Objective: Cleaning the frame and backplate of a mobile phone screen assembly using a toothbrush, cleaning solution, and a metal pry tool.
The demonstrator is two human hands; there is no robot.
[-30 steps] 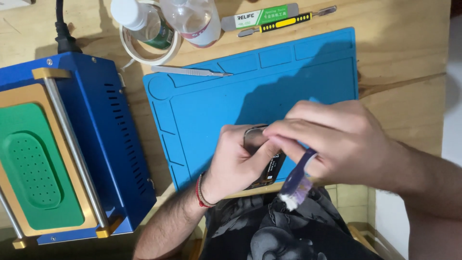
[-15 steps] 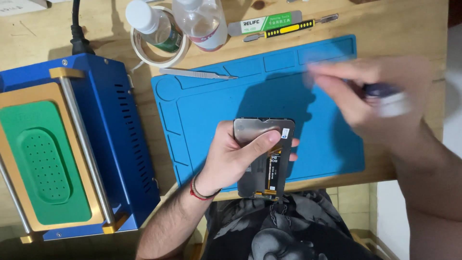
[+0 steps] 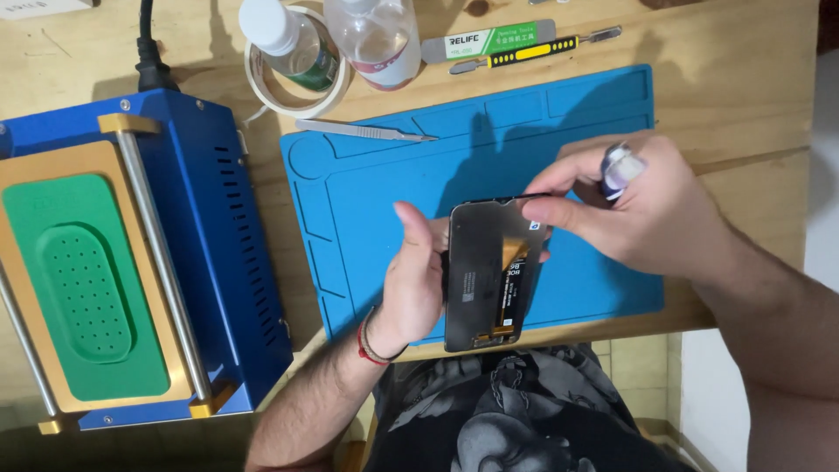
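Phone screen panel (image 3: 482, 273) gripped in your left hand (image 3: 418, 284); right hand (image 3: 651, 210), clutching a small tube (image 3: 619, 166), pinches its top edge — peel gently next.

Both forearms are bare, with no sleeves reaching into view, and the hands wear no gloves or rings. The left hand (image 3: 418, 288) has a thin red cord bracelet (image 3: 365, 346) looped around its wrist (it looks like two or three strands). The right hand (image 3: 642, 214) and its wrist carry nothing. The torso is covered by a black T-shirt (image 3: 516, 415) bearing a grey printed graphic.
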